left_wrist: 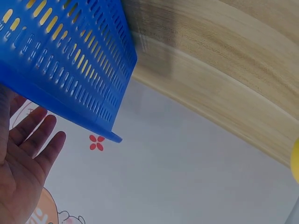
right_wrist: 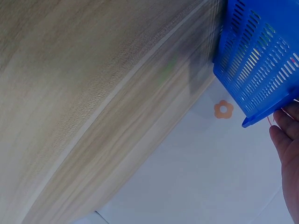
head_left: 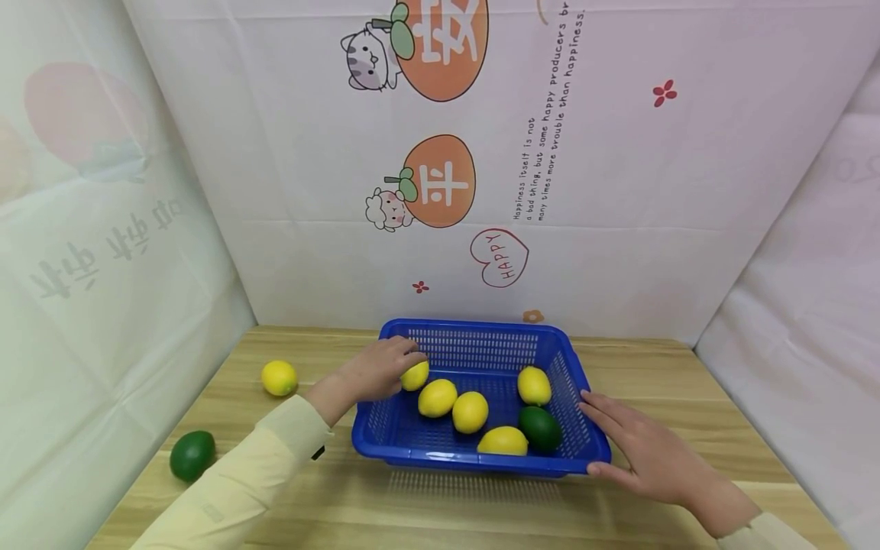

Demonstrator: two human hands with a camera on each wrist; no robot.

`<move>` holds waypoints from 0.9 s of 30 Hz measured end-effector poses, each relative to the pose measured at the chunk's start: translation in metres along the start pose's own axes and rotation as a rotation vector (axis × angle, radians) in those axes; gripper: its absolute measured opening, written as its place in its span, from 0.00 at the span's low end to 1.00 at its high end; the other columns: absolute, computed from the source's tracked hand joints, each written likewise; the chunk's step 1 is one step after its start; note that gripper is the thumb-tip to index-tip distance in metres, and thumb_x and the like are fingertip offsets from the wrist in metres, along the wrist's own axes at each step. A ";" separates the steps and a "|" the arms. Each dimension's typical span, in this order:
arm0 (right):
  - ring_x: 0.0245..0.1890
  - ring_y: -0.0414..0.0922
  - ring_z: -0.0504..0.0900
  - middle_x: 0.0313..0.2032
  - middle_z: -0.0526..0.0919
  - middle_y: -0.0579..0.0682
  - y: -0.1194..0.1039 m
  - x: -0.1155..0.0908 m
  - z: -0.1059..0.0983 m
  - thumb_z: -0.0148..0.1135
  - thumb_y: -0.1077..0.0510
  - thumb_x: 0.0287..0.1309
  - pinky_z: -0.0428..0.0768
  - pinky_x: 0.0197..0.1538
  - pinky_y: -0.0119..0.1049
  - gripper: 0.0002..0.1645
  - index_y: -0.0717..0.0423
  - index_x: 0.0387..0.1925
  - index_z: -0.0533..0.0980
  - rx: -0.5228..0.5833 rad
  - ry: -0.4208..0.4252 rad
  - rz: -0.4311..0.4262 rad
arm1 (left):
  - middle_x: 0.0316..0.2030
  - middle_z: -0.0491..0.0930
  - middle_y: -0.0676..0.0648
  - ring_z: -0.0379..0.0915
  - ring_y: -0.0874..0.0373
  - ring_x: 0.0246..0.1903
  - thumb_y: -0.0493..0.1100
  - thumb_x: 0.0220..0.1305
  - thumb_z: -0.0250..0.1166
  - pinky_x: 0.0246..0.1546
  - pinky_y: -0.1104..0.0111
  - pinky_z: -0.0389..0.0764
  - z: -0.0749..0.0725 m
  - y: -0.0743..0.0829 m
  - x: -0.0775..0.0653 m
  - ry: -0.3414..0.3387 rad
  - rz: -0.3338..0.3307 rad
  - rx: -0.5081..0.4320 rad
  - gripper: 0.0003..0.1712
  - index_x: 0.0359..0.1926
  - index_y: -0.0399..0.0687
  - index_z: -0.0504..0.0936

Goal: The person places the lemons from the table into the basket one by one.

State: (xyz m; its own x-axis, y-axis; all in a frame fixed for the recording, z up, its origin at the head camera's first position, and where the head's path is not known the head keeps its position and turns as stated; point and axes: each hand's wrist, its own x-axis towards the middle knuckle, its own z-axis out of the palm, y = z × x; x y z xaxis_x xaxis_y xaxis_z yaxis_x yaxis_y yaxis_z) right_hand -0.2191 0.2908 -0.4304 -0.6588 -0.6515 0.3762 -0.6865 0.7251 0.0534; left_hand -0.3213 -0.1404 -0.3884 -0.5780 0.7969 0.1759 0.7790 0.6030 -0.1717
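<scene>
A blue plastic basket [head_left: 440,457] with slotted walls stands on the wooden table, holding several yellow lemons [head_left: 470,412] and one dark green avocado-shaped fruit [head_left: 540,429]. My left hand [head_left: 382,368] reaches over the basket's left rim, close above a lemon [head_left: 415,375] that it partly hides. From the left wrist view, that hand's fingers [left_wrist: 33,135] are loosely spread beside the rim, and no fruit shows in the palm. On the right side, the extended fingers of my right hand [head_left: 642,447] rest at the basket's rim, the thumb near its front corner.
Left of the basket, a lemon [head_left: 279,378] and a dark green fruit [head_left: 192,456] lie on the table [head_left: 660,374]. Behind the table rises a white printed cloth [head_left: 605,252], with more white cloth along both sides.
</scene>
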 end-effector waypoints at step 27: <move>0.59 0.55 0.73 0.64 0.70 0.58 0.002 0.001 0.000 0.68 0.35 0.51 0.77 0.54 0.54 0.46 0.61 0.63 0.71 -0.026 -0.006 -0.014 | 0.52 0.78 0.40 0.74 0.46 0.52 0.33 0.53 0.71 0.55 0.57 0.76 -0.008 -0.003 -0.004 0.049 0.018 0.012 0.26 0.55 0.42 0.79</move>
State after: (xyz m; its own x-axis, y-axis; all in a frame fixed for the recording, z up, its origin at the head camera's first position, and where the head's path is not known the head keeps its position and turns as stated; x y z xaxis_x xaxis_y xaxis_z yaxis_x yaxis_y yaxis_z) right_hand -0.2213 0.2918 -0.4304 -0.6513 -0.6625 0.3700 -0.6873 0.7217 0.0822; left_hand -0.3191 -0.1458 -0.3809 -0.5510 0.8049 0.2202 0.7860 0.5892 -0.1870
